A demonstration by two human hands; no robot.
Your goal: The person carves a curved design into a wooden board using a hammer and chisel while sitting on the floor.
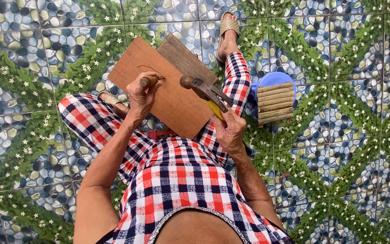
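Head view, left hand (pixel 141 96) gripping chisel (pixel 149 81), on board (pixel 168 97)

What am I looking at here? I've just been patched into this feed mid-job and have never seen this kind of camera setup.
There is no machine: a person wears one camera on the head, looking straight down at their own body and two bare hands. They sit in checked clothing above a patterned tile floor. A reddish wooden board rests across their lap, with a greyer plank under its far edge. The left hand grips a wooden-handled tool with its tip on the board. The right hand holds a claw hammer with a yellow handle, its head raised near that tool. On the right, a bundle of wooden slats sits on a blue stool.
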